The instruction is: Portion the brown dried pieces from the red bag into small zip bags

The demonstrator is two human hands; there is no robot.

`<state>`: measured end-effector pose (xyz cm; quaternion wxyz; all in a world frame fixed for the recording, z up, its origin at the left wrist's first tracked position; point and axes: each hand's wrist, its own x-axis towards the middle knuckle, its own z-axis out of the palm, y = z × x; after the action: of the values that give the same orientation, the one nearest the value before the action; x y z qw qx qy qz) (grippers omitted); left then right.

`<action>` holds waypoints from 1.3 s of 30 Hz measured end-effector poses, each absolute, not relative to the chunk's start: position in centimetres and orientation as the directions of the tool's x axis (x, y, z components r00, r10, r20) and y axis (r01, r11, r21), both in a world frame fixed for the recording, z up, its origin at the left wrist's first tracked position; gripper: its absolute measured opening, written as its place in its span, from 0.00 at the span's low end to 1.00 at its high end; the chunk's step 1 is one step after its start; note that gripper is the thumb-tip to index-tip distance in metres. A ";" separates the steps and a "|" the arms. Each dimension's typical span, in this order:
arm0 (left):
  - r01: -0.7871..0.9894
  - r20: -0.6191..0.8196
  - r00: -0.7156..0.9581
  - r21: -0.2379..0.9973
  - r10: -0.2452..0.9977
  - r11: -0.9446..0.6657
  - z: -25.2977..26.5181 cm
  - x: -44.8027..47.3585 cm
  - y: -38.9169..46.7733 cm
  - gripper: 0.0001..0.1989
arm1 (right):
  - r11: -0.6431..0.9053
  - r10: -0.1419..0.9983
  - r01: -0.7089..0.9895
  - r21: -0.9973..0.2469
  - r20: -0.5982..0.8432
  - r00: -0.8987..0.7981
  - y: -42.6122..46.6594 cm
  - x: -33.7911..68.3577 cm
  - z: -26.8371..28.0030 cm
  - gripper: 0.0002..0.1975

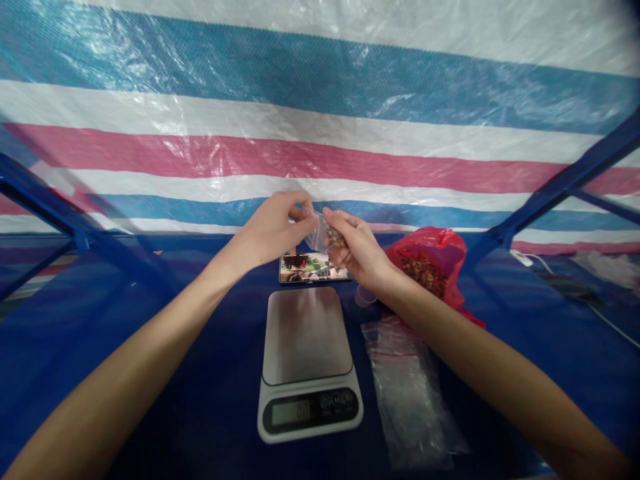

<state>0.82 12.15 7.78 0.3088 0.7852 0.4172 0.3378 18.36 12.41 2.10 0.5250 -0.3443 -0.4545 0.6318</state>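
Both my hands are raised above a phone with a lit screen point(311, 268). Between them is a small clear zip bag point(318, 235) with brown dried bits inside. My left hand point(280, 227) pinches the bag's top edge between thumb and fingers. The filled part is gripped by my right hand point(361, 248), its fingers closed around it. Below the hands stands a kitchen scale point(308, 340) with a bare metal plate; its display digits are too faint to read surely. A red plastic bag point(453, 257) of brown dried pieces sits open beyond my right forearm.
Flat clear zip bags point(407, 393) with red seal lines lie right of the scale. A small clear plastic cup point(365, 295) is partly behind my right wrist. Blue metal braces point(545, 187) flank the blue surface, and a striped tarp point(320, 147) hangs behind. A white cable point(545, 263) lies far right.
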 end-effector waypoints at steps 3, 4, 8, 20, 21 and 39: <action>0.462 0.316 0.413 0.736 0.854 -0.495 7.8 0.8 12.1 0.11 | -0.032 0.981 -0.354 -0.935 0.039 -0.192 12.4 18.3 2.1 0.24; 0.456 0.324 0.400 0.741 0.857 -0.493 7.8 0.9 12.0 0.12 | -0.037 0.984 -0.361 -0.932 0.030 -0.177 12.4 18.3 2.1 0.24; 0.394 0.310 0.354 0.806 0.882 -0.441 7.8 1.3 11.7 0.12 | -0.079 0.991 -0.446 -0.891 -0.021 -0.135 12.4 18.4 2.4 0.19; 0.284 0.457 0.263 0.805 0.850 -0.520 11.4 0.9 8.6 0.18 | -0.141 0.989 -0.568 -0.811 -0.097 -0.108 11.4 19.7 6.2 0.08; 0.269 0.495 0.231 0.795 0.838 -0.544 12.0 0.6 8.0 0.19 | -0.129 0.991 -0.572 -0.810 -0.092 -0.094 11.2 20.3 7.0 0.08; 1.000 0.261 -0.012 0.014 0.965 0.009 1.1 -10.6 6.2 0.24 | 0.278 0.770 0.696 -0.662 0.587 0.250 8.7 36.9 4.5 0.23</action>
<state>-10.64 6.21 1.11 -0.0886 0.6971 0.7048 0.0976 36.94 8.73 4.52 0.5151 -0.5996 -0.6114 0.0360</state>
